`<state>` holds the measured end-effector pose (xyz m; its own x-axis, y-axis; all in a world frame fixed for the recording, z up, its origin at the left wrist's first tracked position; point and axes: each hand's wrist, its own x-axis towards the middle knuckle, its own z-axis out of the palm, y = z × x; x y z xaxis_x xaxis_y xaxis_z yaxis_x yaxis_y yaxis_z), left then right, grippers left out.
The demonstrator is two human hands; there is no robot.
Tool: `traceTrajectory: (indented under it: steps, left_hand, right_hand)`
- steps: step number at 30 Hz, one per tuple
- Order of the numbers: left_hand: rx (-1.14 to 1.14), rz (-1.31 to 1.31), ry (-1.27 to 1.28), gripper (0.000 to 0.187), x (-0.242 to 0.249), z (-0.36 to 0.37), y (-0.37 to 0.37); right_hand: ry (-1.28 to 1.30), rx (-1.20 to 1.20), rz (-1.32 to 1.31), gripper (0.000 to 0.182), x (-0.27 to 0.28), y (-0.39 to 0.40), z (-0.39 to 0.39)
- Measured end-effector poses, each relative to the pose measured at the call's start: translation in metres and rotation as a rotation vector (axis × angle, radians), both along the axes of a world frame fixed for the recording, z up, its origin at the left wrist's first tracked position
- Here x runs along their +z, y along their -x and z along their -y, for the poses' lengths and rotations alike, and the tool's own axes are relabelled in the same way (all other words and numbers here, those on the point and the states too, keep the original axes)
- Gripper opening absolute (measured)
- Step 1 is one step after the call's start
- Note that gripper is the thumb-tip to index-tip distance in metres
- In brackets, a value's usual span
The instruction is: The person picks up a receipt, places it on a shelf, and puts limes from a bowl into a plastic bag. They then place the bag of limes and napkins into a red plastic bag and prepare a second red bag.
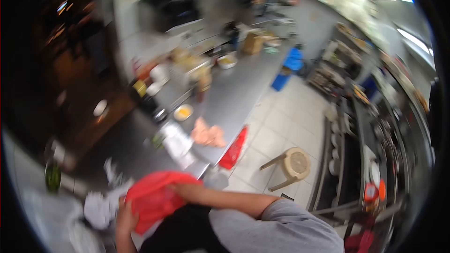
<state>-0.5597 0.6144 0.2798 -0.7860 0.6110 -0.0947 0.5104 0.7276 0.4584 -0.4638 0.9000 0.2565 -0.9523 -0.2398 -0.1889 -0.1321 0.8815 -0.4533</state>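
Observation:
A bright red, soft sheet [157, 194] is bunched in front of my body; blur keeps me from telling whether it is cloth or a plastic bag. My left hand [126, 218] grips its left edge, fingers bent against it. My right hand [185, 192] is at its right side, the fingertips partly lost in the red folds. A crumpled white cloth [101, 210] lies just left of the left hand. Beyond the red sheet, a white paper or cloth [177, 144] rests on the steel counter [234, 89], beside pinkish-orange crumpled pieces [207, 133].
A bowl with yellow contents [183, 112] and a white bowl [227, 62] stand on the counter. A red bag [234, 150] hangs at its edge. On the tiled floor stands a beige stool [295, 164]. Racks of kitchenware [342, 154] line the right.

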Motion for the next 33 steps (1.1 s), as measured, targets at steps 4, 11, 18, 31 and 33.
traceTrajectory:
  steps: [4, 11, 18, 31, 33]
  left_hand:
    - [-0.14, 0.239, -0.337, 0.044, 0.048, 0.002, -0.018]
    - [0.17, 0.278, -0.231, 0.043, -0.004, 0.074, -0.037]
    - [0.475, 0.187, -0.24, 0.044, -0.017, 0.078, -0.066]
    - [0.565, 0.341, -0.22, 0.057, -0.008, 0.084, -0.1]
    - [0.579, 0.346, -0.243, 0.057, -0.013, 0.087, -0.103]
  right_hand:
    - [0.127, 0.208, -0.194, 0.044, 0.007, 0.029, 0.03]
    - [-0.117, 0.353, 0.473, 0.07, -0.001, 0.084, 0.007]
    - [0.767, 0.535, 0.599, 0.048, 0.047, 0.123, 0.086]
    - [0.425, 0.252, -0.155, 0.042, -0.065, 0.177, 0.121]
    - [0.516, 0.161, -0.016, 0.042, -0.044, 0.182, 0.116]
